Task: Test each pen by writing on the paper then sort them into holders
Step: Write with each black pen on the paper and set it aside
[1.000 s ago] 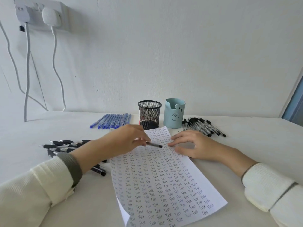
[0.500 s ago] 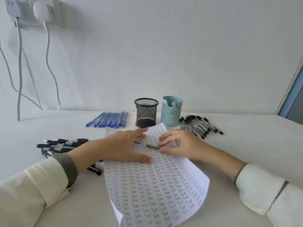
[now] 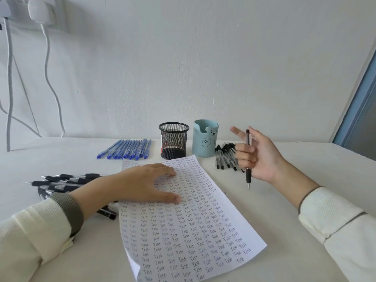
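On the surface (image 3: 289,241): the paper (image 3: 193,231) lies slantwise, its visible face almost filled with rows of handwritten "Test", its far corner just in front of the two holders.
Left hand (image 3: 142,184): open, palm down with the fingers straight, pressing the upper part of the paper flat.
Right hand (image 3: 262,157): raised to the right of the paper. Its lower fingers curl round a pen (image 3: 248,176) and the index finger sticks out straight.
Pen axis: nearly upright, nib down and button end up, with the nib hanging clear of the surface.
Holders: a black mesh holder (image 3: 173,140) and a blue bear holder (image 3: 205,138) stand side by side beyond the paper. No pens stick out of either.
Other pens: blue pens (image 3: 126,149) lie in a row left of the mesh holder, black pens (image 3: 223,157) are heaped just right of the bear holder, and black-grip pens (image 3: 61,180) lie by the left forearm.
Key relation: the paper lies left of the nib, and the holders lie left of and beyond the right hand, which is nearer to both.
Likely next: this is not a writing grip, so the pen probably needs rolling into the fingertips and tilting before it is carried left to a free gap.
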Action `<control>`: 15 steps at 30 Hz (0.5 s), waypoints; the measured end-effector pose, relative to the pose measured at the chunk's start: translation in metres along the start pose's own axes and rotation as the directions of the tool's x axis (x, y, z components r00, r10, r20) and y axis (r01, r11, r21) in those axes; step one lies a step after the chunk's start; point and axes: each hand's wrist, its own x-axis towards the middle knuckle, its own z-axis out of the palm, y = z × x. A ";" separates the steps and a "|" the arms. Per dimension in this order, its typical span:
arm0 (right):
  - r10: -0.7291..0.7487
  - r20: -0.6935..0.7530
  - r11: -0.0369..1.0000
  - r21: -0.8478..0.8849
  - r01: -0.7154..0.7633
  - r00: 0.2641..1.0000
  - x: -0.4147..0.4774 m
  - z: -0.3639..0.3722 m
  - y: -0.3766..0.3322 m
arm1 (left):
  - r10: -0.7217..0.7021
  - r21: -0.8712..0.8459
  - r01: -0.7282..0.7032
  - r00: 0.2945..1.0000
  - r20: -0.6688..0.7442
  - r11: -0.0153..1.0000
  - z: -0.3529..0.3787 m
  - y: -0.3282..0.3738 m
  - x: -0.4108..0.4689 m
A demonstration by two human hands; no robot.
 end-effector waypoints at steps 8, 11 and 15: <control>0.010 -0.118 0.997 0.077 0.000 0.993 -0.003 0.011 0.004 | -0.016 0.030 0.016 1.000 0.000 0.999 -0.003 0.003 -0.002; 0.002 -0.059 0.994 0.108 0.004 0.998 -0.002 0.012 0.006 | -0.029 0.027 0.028 1.000 0.006 0.999 -0.004 0.004 -0.003; -0.018 0.004 0.989 0.145 0.017 1.000 0.000 0.014 0.009 | -0.037 0.047 0.036 0.999 0.035 0.998 -0.008 0.006 -0.006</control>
